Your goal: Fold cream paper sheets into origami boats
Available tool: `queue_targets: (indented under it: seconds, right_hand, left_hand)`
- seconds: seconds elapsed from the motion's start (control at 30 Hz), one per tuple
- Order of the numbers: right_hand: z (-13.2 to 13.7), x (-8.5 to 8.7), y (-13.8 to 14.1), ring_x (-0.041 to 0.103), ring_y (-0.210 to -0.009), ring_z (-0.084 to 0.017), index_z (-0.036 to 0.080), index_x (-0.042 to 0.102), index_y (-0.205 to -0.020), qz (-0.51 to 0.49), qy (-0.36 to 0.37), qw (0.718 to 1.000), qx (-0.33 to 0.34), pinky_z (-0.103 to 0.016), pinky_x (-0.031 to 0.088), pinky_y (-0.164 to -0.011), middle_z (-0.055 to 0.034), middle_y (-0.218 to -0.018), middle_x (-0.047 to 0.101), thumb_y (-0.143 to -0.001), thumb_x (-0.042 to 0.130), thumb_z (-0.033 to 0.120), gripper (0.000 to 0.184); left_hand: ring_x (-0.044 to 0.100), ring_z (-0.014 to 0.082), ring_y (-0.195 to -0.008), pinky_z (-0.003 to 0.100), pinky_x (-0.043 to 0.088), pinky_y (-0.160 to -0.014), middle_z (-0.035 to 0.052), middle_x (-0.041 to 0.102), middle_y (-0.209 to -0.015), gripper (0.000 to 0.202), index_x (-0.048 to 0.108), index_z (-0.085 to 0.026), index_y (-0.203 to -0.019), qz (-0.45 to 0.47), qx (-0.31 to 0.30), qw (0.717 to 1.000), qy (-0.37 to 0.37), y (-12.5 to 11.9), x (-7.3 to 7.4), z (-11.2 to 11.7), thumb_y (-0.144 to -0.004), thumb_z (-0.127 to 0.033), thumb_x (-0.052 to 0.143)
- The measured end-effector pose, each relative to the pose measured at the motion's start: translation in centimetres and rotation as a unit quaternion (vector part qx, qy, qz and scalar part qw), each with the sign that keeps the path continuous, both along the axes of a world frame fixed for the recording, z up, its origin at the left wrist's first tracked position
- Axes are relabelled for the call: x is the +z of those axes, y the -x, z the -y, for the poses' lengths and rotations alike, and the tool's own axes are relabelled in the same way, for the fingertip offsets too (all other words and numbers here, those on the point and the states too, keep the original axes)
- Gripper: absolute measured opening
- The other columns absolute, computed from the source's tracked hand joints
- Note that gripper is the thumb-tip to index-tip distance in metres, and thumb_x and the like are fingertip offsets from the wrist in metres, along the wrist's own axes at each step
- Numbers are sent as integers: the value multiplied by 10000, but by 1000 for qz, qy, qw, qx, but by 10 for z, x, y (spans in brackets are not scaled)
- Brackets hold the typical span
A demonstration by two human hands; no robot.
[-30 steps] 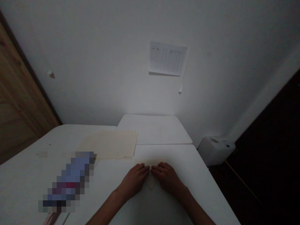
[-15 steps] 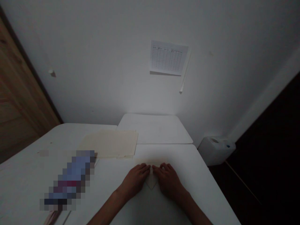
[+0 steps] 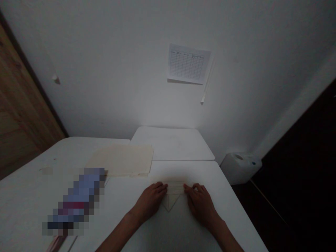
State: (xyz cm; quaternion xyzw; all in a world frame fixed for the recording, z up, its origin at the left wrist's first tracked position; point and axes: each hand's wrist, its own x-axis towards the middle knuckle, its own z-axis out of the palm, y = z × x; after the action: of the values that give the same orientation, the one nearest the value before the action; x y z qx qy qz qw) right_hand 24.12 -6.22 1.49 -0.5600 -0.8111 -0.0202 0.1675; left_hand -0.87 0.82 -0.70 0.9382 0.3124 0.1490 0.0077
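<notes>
A small cream sheet of folded paper [image 3: 172, 196] lies on the white table, its pointed end toward me and crossing crease lines on its face. My left hand [image 3: 152, 197] presses its bunched fingertips on the paper's left edge and covers that side. At the right edge, my right hand [image 3: 200, 202] has thumb and index finger together on the paper, the other fingers curled. Left of and beyond my hands rests a stack of cream paper sheets [image 3: 123, 159].
A pixelated blue and dark red object [image 3: 81, 196] lies on the white table [image 3: 118, 217] at left. A printed sheet [image 3: 187, 64] hangs on the wall. A white plastic container [image 3: 237, 169] stands beyond the table's right edge; wooden boards [image 3: 23, 98] are at far left.
My right hand has slid right along the folded paper, away from my left hand, so more of the paper shows between them. The left hand has stayed nearly in place.
</notes>
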Motion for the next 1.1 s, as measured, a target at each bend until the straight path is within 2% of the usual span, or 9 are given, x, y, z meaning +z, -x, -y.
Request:
queue_targets:
  seconds: [0.17,0.3,0.43,0.5,0.6,0.7,0.93,1.1]
  right_hand:
    - [1,-2,-8,520,-993,-236,216,507,-1294,-6,-8,999,-31,-375,374,-879,-70,-1032,661,-861,498,123,443]
    - [-7,-2,-10,531,-962,-233,192,593,-1166,-47,-32,997,-55,-367,411,-858,-87,-1020,650,-852,501,104,339]
    - [-20,2,3,543,-967,-211,176,628,-1020,-120,-60,991,-22,-355,430,-895,-80,-1027,651,-893,455,94,230]
    - [-26,5,15,554,-936,-199,179,635,-996,-141,-44,989,0,-338,442,-887,-71,-979,652,-904,462,105,210]
    - [-32,7,35,542,-942,-189,189,649,-1009,-118,1,992,38,-305,438,-883,-57,-965,634,-903,495,121,200]
    - [-36,6,47,525,-915,-180,203,663,-1012,-81,20,996,39,-297,427,-858,-52,-943,604,-928,487,166,199]
    - [-35,7,50,490,-951,-182,328,573,-1249,-29,54,998,24,-311,381,-851,-44,-1003,547,-916,511,173,372]
    - [-33,9,52,486,-970,-187,337,582,-1226,-24,54,998,9,-322,369,-865,-42,-1020,548,-928,486,193,344]
  left_hand:
    - [521,236,-1183,402,471,-980,80,597,-1293,511,585,-158,-1218,-11,4,1000,-5,1,-4,0,-760,20,446]
    - [518,246,-1192,423,465,-979,84,585,-1306,525,575,-160,-1230,-20,4,1000,-21,1,-8,0,-755,21,443]
    - [526,248,-1181,418,454,-979,85,582,-1308,500,579,-161,-1221,-29,4,999,-32,-2,-6,1,-777,25,445]
    - [525,256,-1178,423,446,-978,95,586,-1301,480,582,-151,-1214,-38,3,999,-28,-3,-3,2,-784,22,457]
    - [526,254,-1168,429,427,-985,98,584,-1299,461,582,-155,-1210,-44,4,999,-28,-4,0,3,-800,20,463]
    - [533,258,-1140,429,423,-976,102,585,-1294,438,577,-147,-1206,-53,1,998,-29,-5,1,4,-808,10,485]
    - [532,258,-1122,414,429,-941,104,596,-1276,398,588,-146,-1183,-45,10,998,-36,-5,6,7,-824,-1,501]
    - [520,259,-1133,431,416,-943,71,608,-1270,443,596,-186,-1189,-29,35,999,-28,-3,8,8,-806,13,498]
